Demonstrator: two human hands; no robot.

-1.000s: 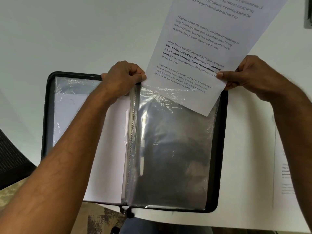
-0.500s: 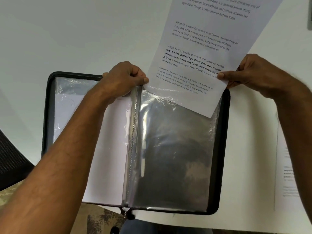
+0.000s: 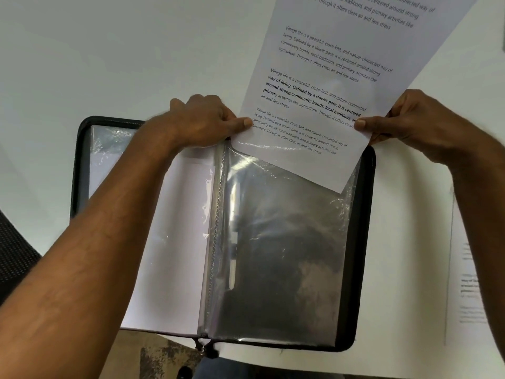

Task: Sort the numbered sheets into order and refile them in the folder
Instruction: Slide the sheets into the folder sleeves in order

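The left hand has its fingers curled, thumb tip pressed on the near left corner of the white printed paper sheet; the same hand sits at the top of the folder's spine, and it seems to be pinching the sleeve mouth too, though that is hidden under the knuckles. The right hand pinches the sheet's right edge, thumb on top and the other fingers tucked beneath.

Held between both hands, the sheet rises up and away from the person, tilted so that its lower right corner has entered the top opening of the clear crinkled plastic sleeve on the right-hand page. Only that corner is inside; most of the sheet is outside it. The sleeve belongs to the black zip-edged display folder, which lies open flat on the white desk. The left-hand page already holds white paper in its pocket. Another printed sheet lies on the desk well right of the folder.

The step in hand looks like refiling: feeding one sheet into its pocket. Next, the sheet probably needs squaring to the sleeve mouth so both lower corners enter, then sliding down toward the person while the plastic is held open; skewed as it is, the paper could catch or crease.
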